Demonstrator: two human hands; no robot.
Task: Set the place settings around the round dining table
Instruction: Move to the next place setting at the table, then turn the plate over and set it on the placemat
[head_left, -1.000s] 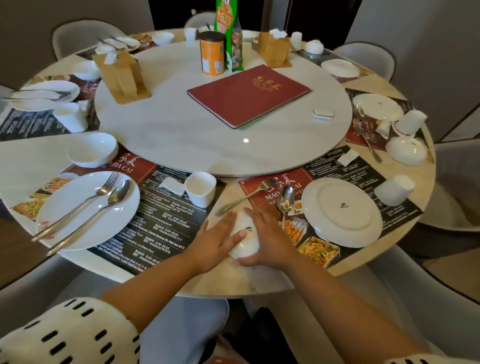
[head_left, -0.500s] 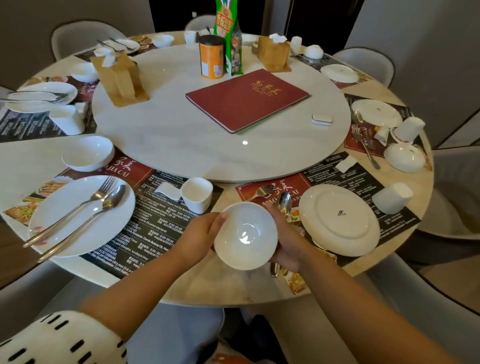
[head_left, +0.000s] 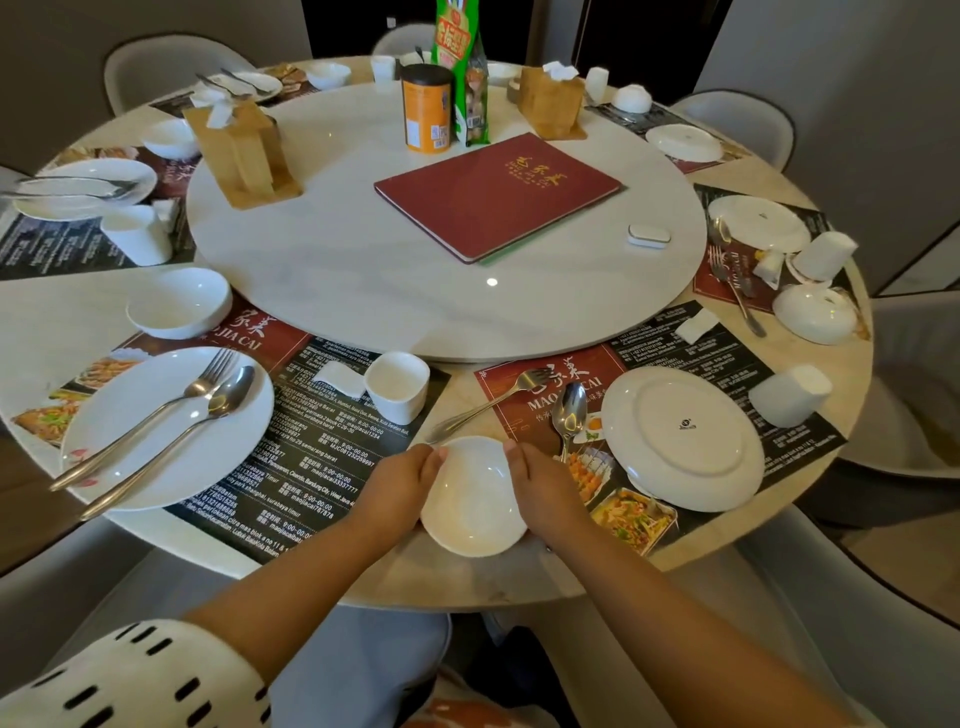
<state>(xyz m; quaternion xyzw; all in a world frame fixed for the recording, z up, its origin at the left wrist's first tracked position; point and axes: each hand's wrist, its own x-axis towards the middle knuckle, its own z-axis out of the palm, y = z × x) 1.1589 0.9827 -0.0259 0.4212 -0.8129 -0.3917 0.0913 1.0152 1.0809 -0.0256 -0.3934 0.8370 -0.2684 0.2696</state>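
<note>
Both hands grasp the white bowl (head_left: 475, 496) from opposite sides. The left hand (head_left: 397, 486) wraps its left wall and the right hand (head_left: 545, 486) its right wall. A thumb tip of each lies on the far part of the rim, and the other fingers are hidden beneath. The bowl sits squarely between the two palms at the near edge of the round table (head_left: 467, 577), over the left margin of the right-hand placemat (head_left: 727, 358). Whether its base touches the surface cannot be told. It is right way up, with its hollow facing upward and the near rim slightly lower. Being round, it has no long axis. Just beyond its far rim lies a fork (head_left: 488, 405), set diagonally with its tines far-right and its handle end near-left, close to the left thumb. A spoon (head_left: 569, 415) lies beside it with its bowl end far, and its handle runs down behind the right hand. To the right an upside-down plate (head_left: 680, 431) rests on the same placemat, with an overturned cup (head_left: 789, 395) farther right.
</note>
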